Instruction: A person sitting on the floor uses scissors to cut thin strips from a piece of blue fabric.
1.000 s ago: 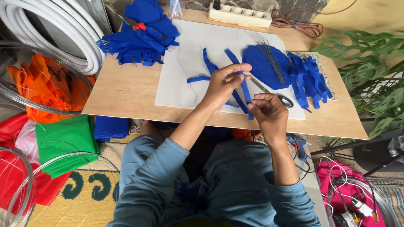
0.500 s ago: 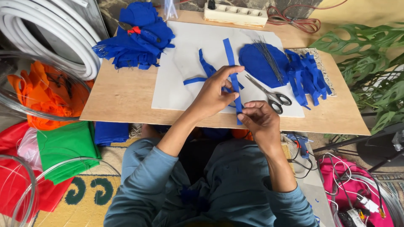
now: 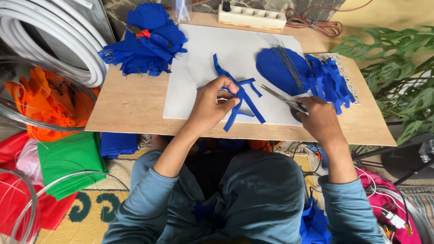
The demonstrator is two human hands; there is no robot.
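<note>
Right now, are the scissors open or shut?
Shut, as far as shows: the scissors blades lie together as one thin line on the white sheet, handles under the right hand.

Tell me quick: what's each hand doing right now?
Left hand: closed in a pinch on the blue fabric strips over the white sheet.
Right hand: closed over the scissors handles, blades resting on the sheet.

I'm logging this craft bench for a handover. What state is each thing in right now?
Left hand: pinching the blue strips.
Blue strips: loose and crossed on the white sheet.
Right hand: on the scissors' handles.
Scissors: lying on the sheet, blades nearly closed.
Blue oval: flat, thin wires across it.
Power strip: one plug in.
Blue scraps: heaped.
</note>
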